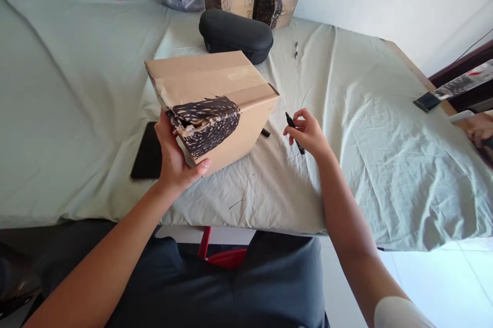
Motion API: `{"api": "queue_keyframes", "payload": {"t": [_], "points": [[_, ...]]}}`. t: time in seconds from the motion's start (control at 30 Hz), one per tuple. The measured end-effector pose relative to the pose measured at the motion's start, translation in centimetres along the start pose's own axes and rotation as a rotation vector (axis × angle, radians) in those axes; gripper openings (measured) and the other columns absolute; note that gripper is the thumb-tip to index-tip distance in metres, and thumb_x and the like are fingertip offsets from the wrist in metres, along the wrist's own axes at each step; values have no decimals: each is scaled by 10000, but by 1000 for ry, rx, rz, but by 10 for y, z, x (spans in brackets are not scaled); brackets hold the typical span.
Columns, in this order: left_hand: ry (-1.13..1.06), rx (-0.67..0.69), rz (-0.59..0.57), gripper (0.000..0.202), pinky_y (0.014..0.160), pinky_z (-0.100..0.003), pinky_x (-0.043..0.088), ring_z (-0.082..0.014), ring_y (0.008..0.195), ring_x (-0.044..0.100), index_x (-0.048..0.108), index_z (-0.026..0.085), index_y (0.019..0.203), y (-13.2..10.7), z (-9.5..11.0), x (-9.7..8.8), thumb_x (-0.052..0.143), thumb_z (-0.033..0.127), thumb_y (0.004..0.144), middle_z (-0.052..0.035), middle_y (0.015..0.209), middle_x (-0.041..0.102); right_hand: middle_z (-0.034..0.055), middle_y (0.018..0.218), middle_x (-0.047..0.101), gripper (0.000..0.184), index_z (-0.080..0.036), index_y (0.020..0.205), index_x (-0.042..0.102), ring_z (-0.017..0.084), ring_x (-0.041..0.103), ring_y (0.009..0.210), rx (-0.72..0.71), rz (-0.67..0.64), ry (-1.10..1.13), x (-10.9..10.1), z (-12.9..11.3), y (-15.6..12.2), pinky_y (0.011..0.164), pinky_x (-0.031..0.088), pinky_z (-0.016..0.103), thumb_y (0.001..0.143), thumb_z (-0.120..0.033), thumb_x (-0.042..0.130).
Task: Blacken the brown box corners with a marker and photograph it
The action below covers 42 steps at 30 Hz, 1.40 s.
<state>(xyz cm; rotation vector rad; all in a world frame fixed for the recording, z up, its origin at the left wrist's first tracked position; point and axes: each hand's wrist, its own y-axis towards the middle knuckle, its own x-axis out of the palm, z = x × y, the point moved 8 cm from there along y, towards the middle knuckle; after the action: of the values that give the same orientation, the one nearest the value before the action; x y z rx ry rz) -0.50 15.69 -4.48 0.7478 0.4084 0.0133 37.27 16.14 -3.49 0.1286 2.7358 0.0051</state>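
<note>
Brown cardboard box [219,79], partly inked black: was tilted over the cloth-covered table [77,87], held in the grip of the left hand [173,164]. Slim black marker [290,120]: was pinched in the right hand [307,134], beside the box.

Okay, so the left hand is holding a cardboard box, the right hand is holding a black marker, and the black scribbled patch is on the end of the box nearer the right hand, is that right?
Not quite: the head view shows the black scribbled patch at the end nearer the left hand, not the right hand.
</note>
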Motion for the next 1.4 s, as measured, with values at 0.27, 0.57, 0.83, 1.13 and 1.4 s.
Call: {"api": "queue_keyframes", "payload": {"t": [0.27, 0.57, 0.83, 1.13, 1.4], "points": [[14, -7, 16, 1179, 1130, -602, 547, -402, 1433, 540, 265, 340, 1680, 6, 13, -5, 745, 887, 752, -155, 1618, 427, 21, 737, 722, 185, -231, 740, 592, 204, 652, 743, -9, -322, -696, 22, 2, -10, 703, 436, 350, 860, -334, 690], [16, -57, 12, 1173, 1107, -574, 563, -390, 1413, 564, 281, 328, 1637, 10, 19, -6, 746, 910, 731, -157, 1633, 429, 14, 762, 659, 213, -219, 795, 668, 182, 565, 713, 15, -220, -801, 29, 1, -9, 652, 348, 336, 914, -389, 718], [-16, -63, -11, 1183, 1135, -602, 558, -399, 1432, 554, 274, 335, 1618, 13, 21, -7, 790, 896, 713, -157, 1632, 440, 77, 1043, 741, 326, -252, 1220, 828, 251, 682, 910, -62, -35, -768, 50, 4, -3, 707, 421, 348, 974, -452, 756], [-50, 5, 7, 1173, 1097, -578, 588, -396, 1430, 551, 316, 332, 1616, 11, 18, -7, 859, 820, 697, -155, 1658, 433, 123, 1125, 709, 244, -204, 1167, 751, 275, 687, 962, -167, -10, -812, 81, 1, 4, 789, 505, 386, 1059, -331, 574], [-23, -6, 15, 1204, 1155, -609, 561, -405, 1467, 530, 301, 322, 1606, 13, 19, -7, 847, 854, 675, -161, 1674, 416, 210, 1174, 692, 228, -164, 1143, 677, 369, 599, 1139, -142, 6, -911, 82, 4, 7, 967, 528, 505, 1043, -234, 484]]}}
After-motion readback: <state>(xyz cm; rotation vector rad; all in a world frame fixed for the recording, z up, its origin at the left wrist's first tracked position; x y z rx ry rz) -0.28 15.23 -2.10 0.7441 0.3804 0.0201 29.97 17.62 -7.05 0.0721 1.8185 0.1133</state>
